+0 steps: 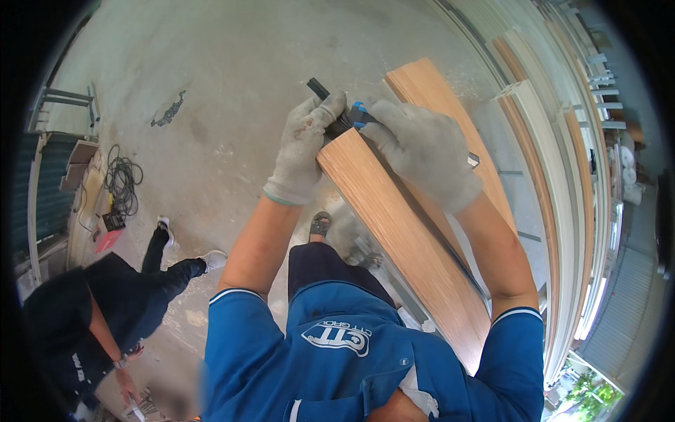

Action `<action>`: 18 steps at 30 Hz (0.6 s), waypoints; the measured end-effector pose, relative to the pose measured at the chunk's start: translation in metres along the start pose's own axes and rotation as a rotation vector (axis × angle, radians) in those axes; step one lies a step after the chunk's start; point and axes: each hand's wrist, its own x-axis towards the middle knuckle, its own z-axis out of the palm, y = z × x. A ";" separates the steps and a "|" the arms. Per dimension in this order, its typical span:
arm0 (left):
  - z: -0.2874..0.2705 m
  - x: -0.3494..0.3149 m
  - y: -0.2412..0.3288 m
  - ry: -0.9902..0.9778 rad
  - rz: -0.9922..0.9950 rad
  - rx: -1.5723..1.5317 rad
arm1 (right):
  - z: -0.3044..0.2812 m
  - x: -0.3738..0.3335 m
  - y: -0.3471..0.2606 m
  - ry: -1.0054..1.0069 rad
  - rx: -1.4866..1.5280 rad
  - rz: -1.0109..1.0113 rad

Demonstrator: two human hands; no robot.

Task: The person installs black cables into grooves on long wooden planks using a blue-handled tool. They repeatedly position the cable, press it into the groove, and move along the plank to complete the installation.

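My left hand (304, 148), in a grey work glove, grips the top end of a wood-grain board (401, 239) together with a dark rod-like tool (320, 91) that sticks out above the fingers. My right hand (422, 151), also gloved, presses on the same end and covers a blue-handled tool (358, 111) lying along the board's edge; a metal tip (474, 160) shows past the hand. A second wood-grain board (439, 112) lies just behind the first, both tilted toward my blue shirt.
Another person in dark clothes (91, 316) crouches at the lower left on the concrete floor (211, 105). A coil of black cable (123, 181) lies at the left. Long white and wood-toned profiles (555, 176) lean in a row on the right.
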 end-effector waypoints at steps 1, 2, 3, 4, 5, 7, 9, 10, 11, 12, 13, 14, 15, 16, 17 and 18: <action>-0.002 0.001 0.001 -0.005 -0.010 0.024 | -0.002 0.001 -0.002 0.028 0.021 -0.026; -0.003 0.001 0.001 0.017 -0.024 0.045 | -0.005 -0.002 -0.004 -0.032 0.030 0.045; -0.003 0.000 0.001 0.015 -0.031 0.058 | -0.012 -0.009 -0.009 -0.069 0.061 0.094; -0.003 0.000 0.001 0.039 -0.040 0.070 | -0.019 -0.016 -0.012 -0.097 0.097 0.127; -0.003 0.000 0.000 0.065 -0.061 0.085 | -0.024 -0.021 -0.014 -0.107 0.070 0.127; -0.002 -0.001 -0.001 0.060 -0.047 0.089 | -0.027 -0.026 -0.015 -0.167 0.017 0.172; 0.000 -0.001 -0.002 0.076 -0.045 0.074 | -0.022 -0.023 -0.010 -0.129 0.006 0.104; 0.001 0.000 -0.002 0.088 -0.048 0.057 | -0.017 -0.021 -0.006 -0.136 -0.006 0.107; 0.002 0.001 -0.001 0.095 -0.049 0.040 | -0.013 -0.018 -0.003 -0.091 0.006 0.084; 0.002 0.001 0.000 0.077 -0.045 0.052 | -0.009 -0.017 0.000 -0.049 0.018 0.060; 0.001 0.001 0.001 0.060 -0.042 0.062 | -0.009 -0.018 0.001 -0.020 0.030 0.034; 0.001 0.001 0.001 0.050 -0.025 0.067 | -0.010 -0.020 0.001 -0.026 0.006 0.034; 0.000 0.001 0.002 0.039 -0.021 0.079 | -0.014 -0.023 -0.001 -0.038 -0.020 0.032; 0.000 0.000 0.001 0.040 -0.004 0.084 | -0.018 -0.027 -0.003 -0.054 -0.043 0.027; 0.000 -0.001 0.001 0.052 -0.005 0.097 | -0.022 -0.029 -0.006 -0.069 -0.008 0.053; 0.000 -0.002 0.000 0.036 0.002 0.091 | -0.026 -0.032 -0.010 -0.085 0.028 0.079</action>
